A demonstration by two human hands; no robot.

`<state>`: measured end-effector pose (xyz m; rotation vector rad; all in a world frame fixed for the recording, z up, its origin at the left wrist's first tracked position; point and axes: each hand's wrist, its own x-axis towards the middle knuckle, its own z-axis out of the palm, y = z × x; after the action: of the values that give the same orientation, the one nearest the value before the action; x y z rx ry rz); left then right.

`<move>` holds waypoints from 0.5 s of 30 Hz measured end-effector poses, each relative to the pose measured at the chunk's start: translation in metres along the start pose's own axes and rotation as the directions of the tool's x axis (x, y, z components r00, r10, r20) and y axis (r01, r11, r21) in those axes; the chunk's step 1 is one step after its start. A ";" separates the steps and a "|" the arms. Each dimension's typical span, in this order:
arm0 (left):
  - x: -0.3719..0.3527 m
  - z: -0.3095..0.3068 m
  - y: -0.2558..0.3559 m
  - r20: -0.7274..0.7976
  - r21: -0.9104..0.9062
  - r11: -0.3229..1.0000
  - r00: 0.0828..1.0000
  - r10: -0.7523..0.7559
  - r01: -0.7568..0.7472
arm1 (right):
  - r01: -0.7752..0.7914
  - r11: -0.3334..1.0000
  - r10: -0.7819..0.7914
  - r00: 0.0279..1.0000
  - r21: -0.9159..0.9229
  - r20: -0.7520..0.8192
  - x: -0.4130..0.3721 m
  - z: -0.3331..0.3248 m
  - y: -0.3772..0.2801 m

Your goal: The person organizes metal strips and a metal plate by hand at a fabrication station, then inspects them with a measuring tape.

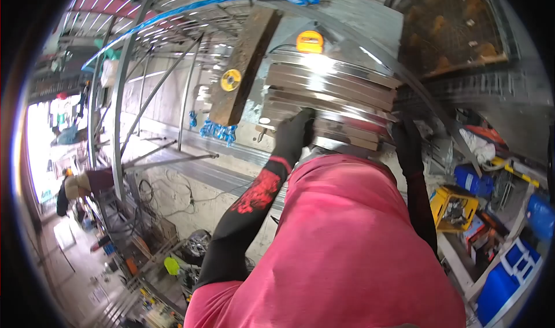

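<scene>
Several shiny flat metal strips (332,88) lie side by side on a grey metal work surface (370,27) in front of me. My left hand (296,132), in a black glove, is closed at the left part of the nearest strips. Also gloved in black, my right hand (407,143) is closed at their right end. One metal strip (352,120) spans between the two hands; the fingertips are partly hidden and blurred. Beyond the strips sits a yellow-orange tape measure (310,42). A yellow disc (230,80) rests on a rusty steel beam (245,68) to the left.
A long metal bar (428,97) slants past my right hand. Blue plastic wrap (191,10) runs along the upper left, near metal framing (121,97). At the right are a yellow case (455,208) and blue containers (509,276). Another person (87,184) bends over at the far left.
</scene>
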<state>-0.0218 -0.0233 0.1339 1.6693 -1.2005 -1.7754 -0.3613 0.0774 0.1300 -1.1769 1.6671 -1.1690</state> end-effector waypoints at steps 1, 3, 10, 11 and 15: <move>-0.005 -0.008 0.005 -0.195 0.243 0.966 0.971 0.141 -0.091 | -0.017 1.000 0.017 0.999 -0.010 -0.034 0.003 0.001 0.003; -0.008 -0.021 0.014 -0.160 0.754 0.563 0.736 0.658 -0.340 | -0.105 0.991 0.104 0.994 0.086 0.015 0.005 -0.004 0.015; 0.021 0.019 0.076 0.584 0.724 -0.147 0.485 0.651 -0.674 | -0.298 0.935 0.289 0.954 0.191 0.073 0.009 -0.005 -0.002; 0.030 0.026 0.067 0.619 0.712 -0.136 0.524 0.585 -0.689 | -0.296 0.945 0.280 0.952 0.139 0.126 0.011 -0.009 0.000; 0.051 0.029 0.051 0.620 0.705 -0.103 0.539 0.570 -0.702 | -0.139 0.990 0.143 0.981 -0.038 0.131 0.005 -0.015 0.003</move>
<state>-0.0718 -0.0825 0.1428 0.8328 -2.8459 -0.3421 -0.3776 0.0770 0.1307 -1.1106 1.6414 -0.9605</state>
